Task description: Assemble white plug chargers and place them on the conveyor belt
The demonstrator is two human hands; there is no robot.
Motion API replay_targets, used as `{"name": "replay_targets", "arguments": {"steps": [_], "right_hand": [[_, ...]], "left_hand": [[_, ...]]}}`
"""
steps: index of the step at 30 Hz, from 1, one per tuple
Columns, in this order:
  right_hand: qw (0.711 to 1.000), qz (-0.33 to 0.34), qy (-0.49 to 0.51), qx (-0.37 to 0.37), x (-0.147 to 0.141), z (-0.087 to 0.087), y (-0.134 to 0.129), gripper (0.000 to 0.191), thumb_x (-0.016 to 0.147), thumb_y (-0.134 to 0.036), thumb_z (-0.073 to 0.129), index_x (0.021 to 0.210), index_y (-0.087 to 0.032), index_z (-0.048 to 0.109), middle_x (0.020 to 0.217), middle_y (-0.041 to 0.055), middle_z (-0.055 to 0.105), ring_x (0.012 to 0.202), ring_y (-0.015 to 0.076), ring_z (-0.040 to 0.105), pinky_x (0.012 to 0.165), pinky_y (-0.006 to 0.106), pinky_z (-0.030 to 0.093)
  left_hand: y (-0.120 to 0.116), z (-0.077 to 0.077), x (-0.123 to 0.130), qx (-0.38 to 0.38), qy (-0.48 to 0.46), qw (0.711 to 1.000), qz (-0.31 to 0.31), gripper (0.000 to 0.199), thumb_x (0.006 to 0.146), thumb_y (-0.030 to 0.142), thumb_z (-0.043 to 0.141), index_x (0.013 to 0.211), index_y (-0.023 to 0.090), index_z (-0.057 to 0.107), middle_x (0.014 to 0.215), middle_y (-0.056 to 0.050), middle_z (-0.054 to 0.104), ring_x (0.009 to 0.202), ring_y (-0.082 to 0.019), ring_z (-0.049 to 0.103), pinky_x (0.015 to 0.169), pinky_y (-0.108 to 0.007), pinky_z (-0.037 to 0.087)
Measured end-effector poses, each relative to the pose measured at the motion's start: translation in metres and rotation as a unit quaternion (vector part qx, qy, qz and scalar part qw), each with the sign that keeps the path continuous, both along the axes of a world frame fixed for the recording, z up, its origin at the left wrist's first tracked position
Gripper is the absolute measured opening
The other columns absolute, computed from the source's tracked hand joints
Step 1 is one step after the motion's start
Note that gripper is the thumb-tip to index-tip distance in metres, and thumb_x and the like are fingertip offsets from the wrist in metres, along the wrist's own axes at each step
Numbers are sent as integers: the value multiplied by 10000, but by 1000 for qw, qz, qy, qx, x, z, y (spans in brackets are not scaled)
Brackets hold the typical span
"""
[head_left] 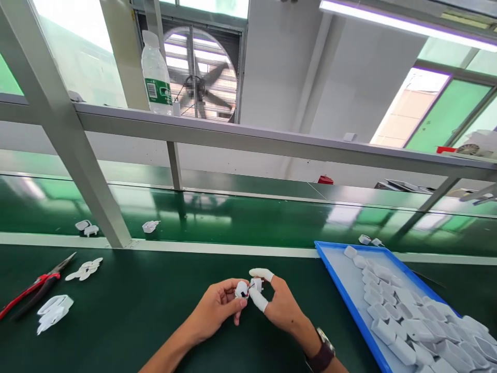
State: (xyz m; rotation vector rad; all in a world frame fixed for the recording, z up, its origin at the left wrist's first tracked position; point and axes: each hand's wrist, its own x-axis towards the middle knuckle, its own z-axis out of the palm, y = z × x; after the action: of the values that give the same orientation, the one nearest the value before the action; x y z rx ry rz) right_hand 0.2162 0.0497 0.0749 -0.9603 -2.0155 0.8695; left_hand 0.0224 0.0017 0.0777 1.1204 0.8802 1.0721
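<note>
Near the front middle of the green bench, my left hand (222, 306) is closed on a small white plastic part (241, 290) with a dark spot on it. My right hand (280, 303), with white covers on thumb and forefinger, pinches a second small white plastic piece (256, 284). Thin dark and red wires seem to run between the two pieces, which are held almost touching. Fingertips hide part of both. A watch is on the right wrist.
A blue-rimmed tray (341, 290) of white plastic housings stands at right. Red-and-black pliers (42, 284) and loose white parts (85, 269) lie at left. A metal frame post (83, 150) rises behind, with a bottle (156, 77) on its rail. More white parts (150, 226) sit on the green strip beyond.
</note>
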Motion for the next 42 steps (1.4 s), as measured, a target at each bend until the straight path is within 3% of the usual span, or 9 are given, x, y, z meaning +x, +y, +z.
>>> {"name": "replay_targets", "arguments": {"steps": [6, 16, 18, 20, 22, 25, 31, 35, 42], "right_hand": [[988, 142, 54, 37, 16, 5, 0, 398, 923, -211, 611, 1313, -291, 604, 1321, 85, 620, 1187, 213, 609, 999, 390, 521], [983, 141, 83, -86, 12, 3, -6, 342, 869, -260, 717, 1207, -302, 691, 1010, 3, 683, 813, 144, 643, 809, 310, 547], [987, 92, 109, -77, 13, -2, -2, 366, 849, -249, 717, 1212, -283, 678, 986, 6, 692, 802, 149, 646, 793, 313, 552], [990, 34, 127, -58, 14, -5, 3, 360, 832, -247, 720, 1190, -261, 679, 978, 18, 700, 816, 162, 654, 790, 319, 556], [990, -8, 134, -41, 15, -6, 7, 330, 826, -246, 723, 1155, -252, 689, 982, 26, 706, 816, 167, 657, 781, 317, 559], [990, -25, 140, -5, 15, -3, 8, 265, 851, -234, 701, 1116, -256, 701, 990, 31, 707, 791, 162, 648, 736, 300, 561], [986, 0, 119, 120, 13, -2, 4, 281, 918, -177, 648, 1181, -274, 673, 1085, 56, 699, 805, 157, 653, 722, 295, 577], [977, 5, 124, 173, 12, -9, 2, 358, 916, -127, 651, 1240, -277, 627, 1072, 53, 694, 773, 148, 660, 704, 291, 590], [955, 48, 120, 265, 10, -3, -7, 555, 877, 20, 618, 1348, -266, 554, 1106, 83, 657, 903, 193, 658, 739, 341, 589]], "left_hand": [[-5, -3, 3, -25, -20, 999, -13, 678, 743, 371, 867, 1294, 214, 504, 823, 8, 654, 534, -83, 563, 494, -232, 505], [-6, -11, 0, -15, 37, 999, 12, 972, 655, 375, 908, 1451, 242, 367, 836, 27, 629, 561, -91, 548, 511, -239, 467], [-3, -15, -3, 50, 138, 985, 88, 924, 630, 356, 914, 1422, 252, 448, 949, -10, 636, 719, -149, 604, 658, -315, 531], [0, -22, -3, 119, 270, 943, 157, 856, 619, 309, 908, 1383, 269, 522, 1158, -68, 632, 1017, -257, 620, 902, -444, 537], [3, -29, -2, 154, 363, 903, 171, 740, 642, 248, 874, 1323, 275, 583, 1301, -89, 611, 1259, -338, 524, 1081, -555, 437], [5, -36, 1, 166, 392, 893, 144, 379, 780, 192, 734, 1146, 260, 658, 1235, -68, 667, 1267, -321, 540, 1115, -556, 407], [2, -23, -2, 176, 239, 943, 150, 268, 908, 307, 641, 1171, 261, 665, 1158, -72, 626, 1037, -227, 613, 964, -394, 517], [-1, -8, -4, 40, -11, 996, 84, 474, 842, 400, 760, 1281, 247, 665, 1141, -77, 641, 1044, -231, 612, 944, -396, 525], [-3, 2, -3, -95, -205, 973, 49, 456, 749, 352, 883, 1134, 145, 755, 1003, -92, 732, 877, -158, 634, 855, -292, 496]]}}
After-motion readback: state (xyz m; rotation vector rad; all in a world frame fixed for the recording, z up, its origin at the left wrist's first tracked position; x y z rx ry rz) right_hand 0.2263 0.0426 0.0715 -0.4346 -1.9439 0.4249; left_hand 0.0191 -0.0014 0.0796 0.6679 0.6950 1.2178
